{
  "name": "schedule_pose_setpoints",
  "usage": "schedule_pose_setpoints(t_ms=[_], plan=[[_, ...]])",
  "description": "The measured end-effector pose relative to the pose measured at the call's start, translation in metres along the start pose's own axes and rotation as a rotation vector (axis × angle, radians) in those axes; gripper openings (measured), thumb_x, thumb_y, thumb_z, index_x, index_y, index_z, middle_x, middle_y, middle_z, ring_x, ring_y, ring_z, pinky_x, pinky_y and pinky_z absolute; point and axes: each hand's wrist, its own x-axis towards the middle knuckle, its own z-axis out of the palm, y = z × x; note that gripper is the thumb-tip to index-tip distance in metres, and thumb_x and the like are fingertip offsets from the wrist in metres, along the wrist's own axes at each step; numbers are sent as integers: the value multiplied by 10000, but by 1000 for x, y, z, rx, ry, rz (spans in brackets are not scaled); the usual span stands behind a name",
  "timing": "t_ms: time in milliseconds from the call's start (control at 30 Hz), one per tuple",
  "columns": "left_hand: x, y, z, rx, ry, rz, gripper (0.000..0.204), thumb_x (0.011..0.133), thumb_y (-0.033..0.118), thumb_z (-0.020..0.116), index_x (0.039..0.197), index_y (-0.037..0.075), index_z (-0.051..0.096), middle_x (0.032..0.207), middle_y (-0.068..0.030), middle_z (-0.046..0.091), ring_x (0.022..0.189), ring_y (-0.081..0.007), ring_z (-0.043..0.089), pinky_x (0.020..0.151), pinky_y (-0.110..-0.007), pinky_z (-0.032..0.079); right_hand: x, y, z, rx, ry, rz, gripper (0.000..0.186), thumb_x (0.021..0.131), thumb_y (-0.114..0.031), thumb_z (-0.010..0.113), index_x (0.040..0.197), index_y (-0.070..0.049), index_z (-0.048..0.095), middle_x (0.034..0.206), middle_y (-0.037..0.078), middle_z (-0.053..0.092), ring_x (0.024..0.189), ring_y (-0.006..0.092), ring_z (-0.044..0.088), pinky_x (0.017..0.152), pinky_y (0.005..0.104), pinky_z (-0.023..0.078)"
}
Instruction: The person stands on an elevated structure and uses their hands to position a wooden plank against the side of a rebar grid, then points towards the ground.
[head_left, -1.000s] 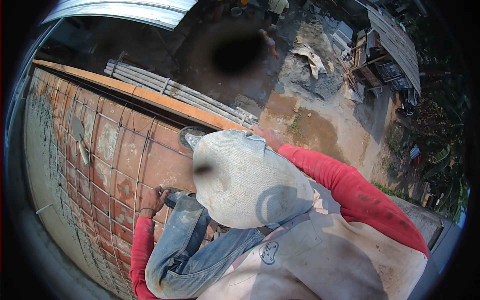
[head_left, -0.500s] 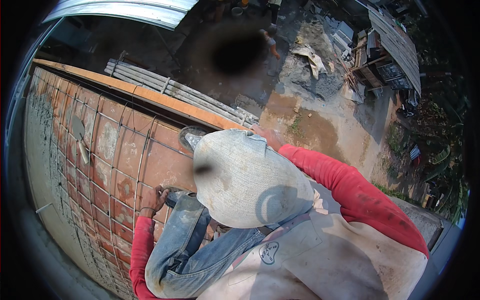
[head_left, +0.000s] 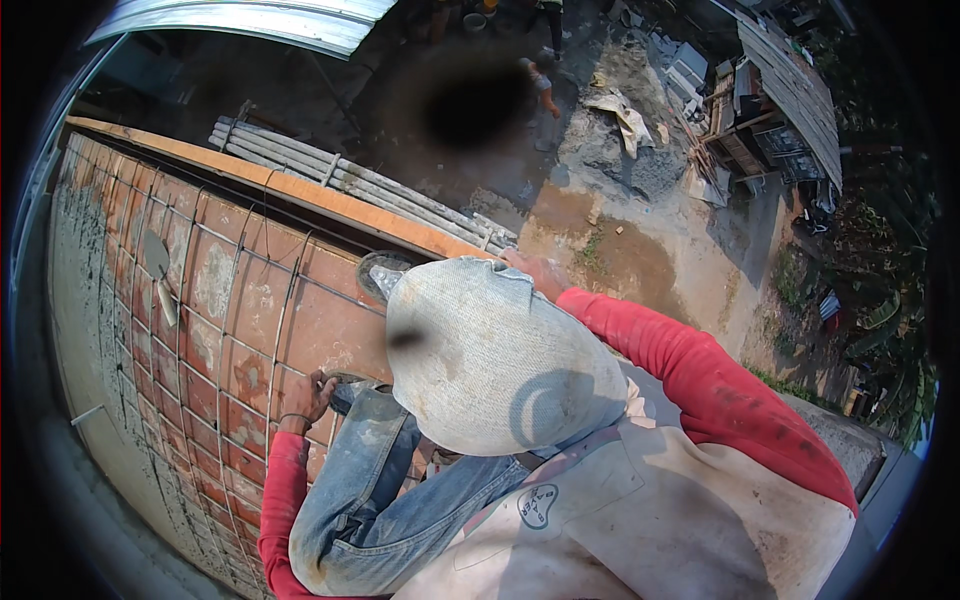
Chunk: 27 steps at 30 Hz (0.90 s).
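My left hand (head_left: 310,397) is low over the steel rebar mesh (head_left: 232,340), beside my left shoe (head_left: 350,390). Its fingers are curled, and I cannot make out what they hold, if anything. At the end of an orange-brown wooden board (head_left: 330,198), my right hand (head_left: 537,274) is closed over the edge, its fingertips partly hidden. My right knee (head_left: 500,350), in faded denim, rises between the hands. A trowel (head_left: 157,255) with a pale handle lies on the mesh, away from both hands.
Reddish panels (head_left: 330,320) lie under the mesh, bordered by a grey concrete strip (head_left: 75,300). Past the board run several grey poles (head_left: 350,178). Far below are a sand heap (head_left: 640,160), a wooden shed (head_left: 770,130) and people. A metal roof sheet (head_left: 260,20) juts in.
Both my hands stay where they were. Far below, a person near the top edge has shifted their legs slightly.
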Motion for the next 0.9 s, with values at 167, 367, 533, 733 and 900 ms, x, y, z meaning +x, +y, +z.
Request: schedule_pose_setpoints(t_ms=[167,367,533,733,900], plan=[[0,4,-4,12,3,0,419,914,449,604,1022,49,670,862,-227,696,862,-409,686,722,-500,521,1,4,3,0,-35,34,625,885,-580,604,1202,-44,553,1021,220,684,917,421,672,798,520,530],[-1,5,-5,12,10,12,424,914,453,607,1000,41,663,853,-223,695,854,-410,684,719,-499,521,1,5,4,-12,-32,44,630,883,-582,604,1209,-46,545,993,231,686,922,424,670,801,519,527],[-2,3,-3,-14,15,27,414,918,446,609,983,40,660,839,-223,692,841,-406,685,709,-496,521,0,-3,-3,1,-27,33,626,883,-576,608,1209,-46,538,981,236,685,914,427,670,796,519,525],[0,5,-4,4,13,29,402,919,436,615,975,40,660,825,-224,691,829,-401,686,705,-495,523,1,6,4,2,-14,20,610,882,-568,613,1190,-46,541,962,229,685,899,429,671,783,519,527],[-1,1,-3,-17,18,38,399,918,434,613,976,42,662,836,-225,694,831,-401,687,707,-494,524,1,2,1,10,1,1,605,881,-565,615,1176,-41,548,1004,215,683,900,423,672,775,519,531]])
